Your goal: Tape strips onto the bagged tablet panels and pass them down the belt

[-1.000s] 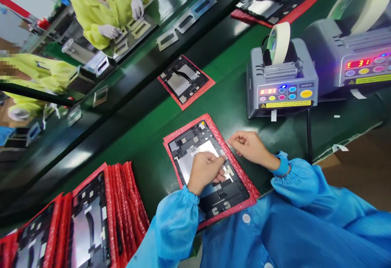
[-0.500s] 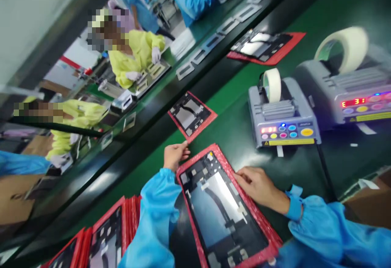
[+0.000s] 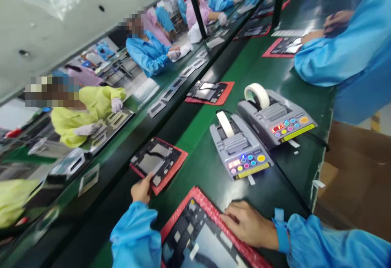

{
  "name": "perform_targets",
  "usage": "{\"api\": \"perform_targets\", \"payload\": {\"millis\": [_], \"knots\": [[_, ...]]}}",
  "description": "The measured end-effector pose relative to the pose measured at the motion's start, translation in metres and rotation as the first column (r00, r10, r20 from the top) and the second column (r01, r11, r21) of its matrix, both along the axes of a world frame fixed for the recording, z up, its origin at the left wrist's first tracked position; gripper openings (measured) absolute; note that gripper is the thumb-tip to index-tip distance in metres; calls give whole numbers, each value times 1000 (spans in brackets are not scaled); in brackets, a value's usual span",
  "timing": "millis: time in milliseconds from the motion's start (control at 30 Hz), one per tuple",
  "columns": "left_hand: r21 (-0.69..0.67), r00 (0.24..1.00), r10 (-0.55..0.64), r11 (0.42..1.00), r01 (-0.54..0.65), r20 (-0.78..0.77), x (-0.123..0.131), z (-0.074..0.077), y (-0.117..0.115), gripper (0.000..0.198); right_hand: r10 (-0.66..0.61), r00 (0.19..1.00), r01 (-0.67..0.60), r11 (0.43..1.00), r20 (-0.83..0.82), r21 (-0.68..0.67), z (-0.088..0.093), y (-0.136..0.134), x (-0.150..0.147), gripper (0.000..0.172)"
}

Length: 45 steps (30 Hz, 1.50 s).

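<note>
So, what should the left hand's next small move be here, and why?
Probably secure a pinch with the left hand on the dark panel at its fingers: they meet the panel's near edge, but whether they grip it is unclear. The right hand is at the red wrap around the nearest panel.

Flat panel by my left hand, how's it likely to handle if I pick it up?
The panel looks straight-edged and unbent, so it's probably stiff. The red sheet beneath seems thin, so it may flex. With the black strip lying exposed on top, the panel could be fragile.
</note>
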<state>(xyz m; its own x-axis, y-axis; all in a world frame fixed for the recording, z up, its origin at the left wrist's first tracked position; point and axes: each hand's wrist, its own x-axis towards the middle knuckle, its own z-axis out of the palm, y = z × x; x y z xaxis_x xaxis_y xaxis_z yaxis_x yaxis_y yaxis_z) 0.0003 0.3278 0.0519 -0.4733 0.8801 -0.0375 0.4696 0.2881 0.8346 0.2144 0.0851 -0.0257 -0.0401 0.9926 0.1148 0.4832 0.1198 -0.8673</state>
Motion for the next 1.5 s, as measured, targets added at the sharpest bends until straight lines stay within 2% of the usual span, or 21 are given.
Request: {"api": "perform_targets", "payload": {"millis": [100,167,267,333,400,467,500,600,667,733,833,1033,1100,1133,1200,1233,1267,1300,1367,1433,1500], "knots": [[34,997,69,997,-71,35,-8,4,-4,12,4,998,-5,1000,-69,-12,-5,1,3,31],[72,994,77,994,-83,78,-15,10,-11,17,-4,991,0,1000,-137,-26,-9,2,3,30],[119,983,68,989,-89,170,-25,34,-49,22,-83,941,54,994,-328,-97,-11,0,7,26],[130,970,59,987,-91,236,-30,49,-98,24,-230,823,139,968,-520,-207,-8,-6,17,24],[126,959,58,987,-97,278,-32,55,-161,27,-401,616,245,915,-678,-320,-2,-12,31,25],[23,941,100,993,-114,323,-29,48,-228,28,-491,423,310,868,-762,-388,6,-16,46,28],[-47,928,128,992,-119,350,-23,41,-259,27,-507,359,322,855,-784,-406,11,-16,52,30],[-191,859,209,973,-133,468,2,14,-332,37,-512,286,309,849,-810,-428,20,-12,64,30],[-218,811,227,968,-125,540,16,-1,-357,46,-507,278,312,851,-816,-422,23,-7,66,27],[-212,770,231,969,-127,594,22,-10,-368,51,-497,285,318,855,-819,-409,24,-4,65,25],[-197,726,202,976,-94,657,18,-15,-371,55,-489,309,335,859,-816,-389,27,-2,62,21],[-170,742,91,985,31,664,4,-16,-365,51,-471,332,443,843,-818,-305,27,0,61,13],[-211,786,66,974,83,615,-3,-11,-367,53,-456,357,497,832,-815,-247,28,-4,63,10],[-239,839,56,967,90,541,-7,-8,-368,53,-450,395,514,831,-801,-213,29,-8,65,9],[-247,967,-5,967,70,255,-14,1,-372,44,-418,535,491,861,-734,-132,34,-17,68,7],[-209,995,-79,974,90,61,-15,5,-372,36,-378,629,438,894,-679,-92,39,-20,68,7],[-161,974,-178,975,155,-138,-14,8,-371,28,-311,725,351,935,-615,-58,45,-23,67,8],[-125,904,-288,957,261,-315,-10,10,-367,22,-220,808,238,971,-546,-39,51,-23,65,10],[-150,689,-481,862,484,-542,3,11,-354,23,4,907,-24,999,-422,-42,66,-17,53,16],[-215,543,-538,809,547,-645,18,7,-337,31,245,917,-285,954,-315,-89,79,-3,34,21],[-244,507,-514,828,505,-692,27,1,-321,36,457,858,-497,853,-237,-157,87,17,10,23]]}}
